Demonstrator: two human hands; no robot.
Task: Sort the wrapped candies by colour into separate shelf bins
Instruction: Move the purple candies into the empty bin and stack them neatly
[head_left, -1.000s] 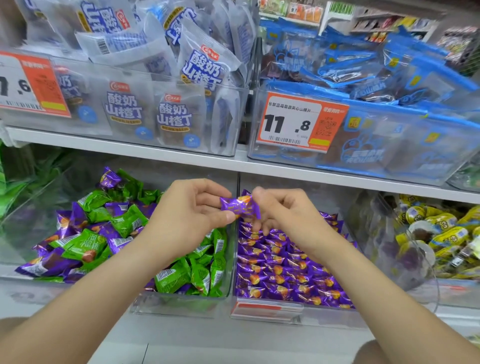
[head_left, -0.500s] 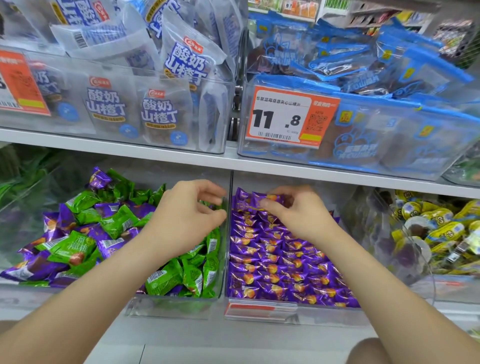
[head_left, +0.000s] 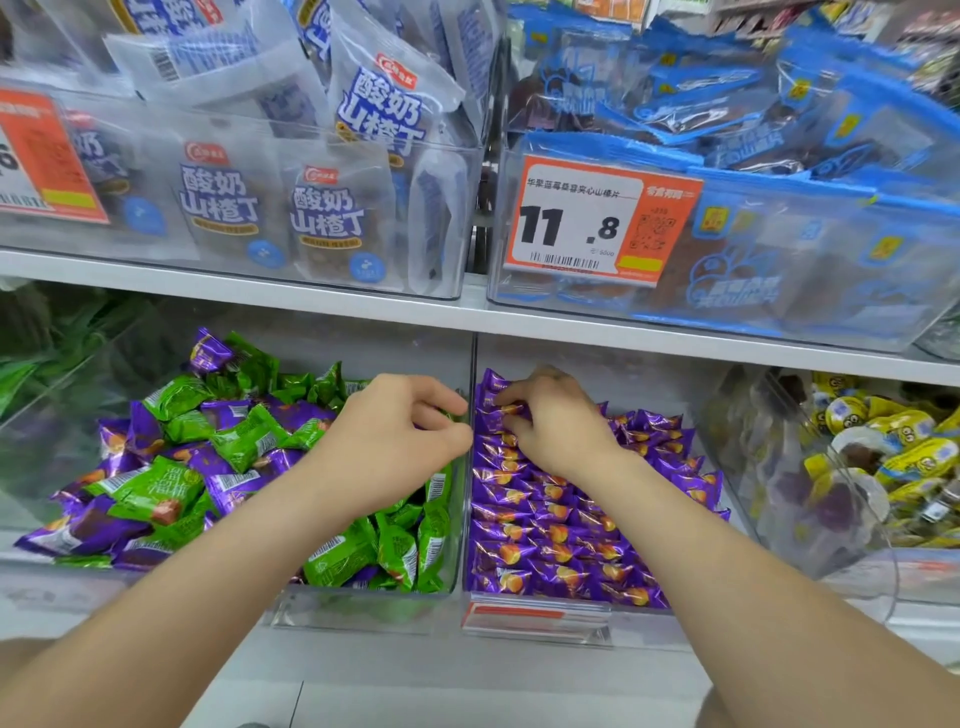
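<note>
Head view, centre of frame: right hand (head_left: 558, 423) curls its fingertips round a purple candy (head_left: 506, 410) at the back of the purple bin (head_left: 519, 631), among neat rows. Left hand (head_left: 395, 441), fingers curled, hovers just left of the divider over the mixed bin (head_left: 363, 608) of green and purple candies; I cannot tell whether it holds anything.

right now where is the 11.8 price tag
In the head view the 11.8 price tag hangs on the front of the upper-shelf bin of blue packets, right of centre, above the purple candies.
</note>
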